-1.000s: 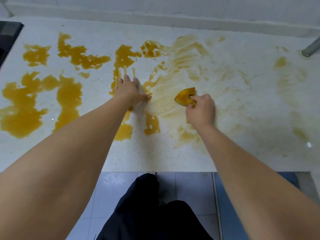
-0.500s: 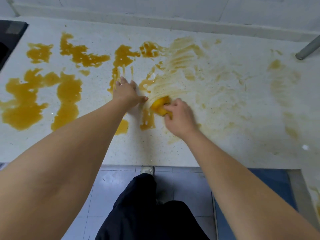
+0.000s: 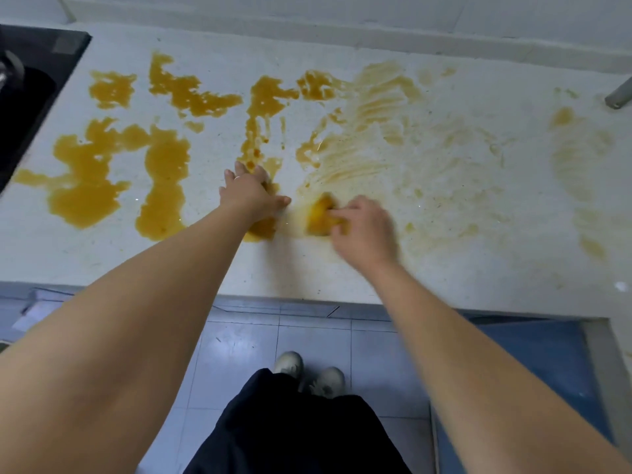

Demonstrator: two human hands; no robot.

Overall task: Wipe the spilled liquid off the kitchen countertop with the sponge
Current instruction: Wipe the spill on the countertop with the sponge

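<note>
Thick amber liquid [image 3: 85,179] lies in puddles over the left half of the white speckled countertop [image 3: 478,261]. On the right half only pale smeared streaks [image 3: 376,131] show. My right hand [image 3: 362,230] grips a yellow, stained sponge [image 3: 319,213] and presses it on the counter near the middle; the hand is blurred. My left hand [image 3: 251,193] rests flat on the counter just left of the sponge, fingers spread, partly over a puddle [image 3: 261,230].
A black sink [image 3: 30,90] is set into the counter at the far left. A grey metal rod [image 3: 617,94] juts in at the far right. The counter's front edge [image 3: 301,297] runs above blue floor tiles, my legs and shoes.
My right hand has carried the sponge leftward across the counter toward my left hand, and the small puddle below it is now wiped away. My left hand stays planted.
</note>
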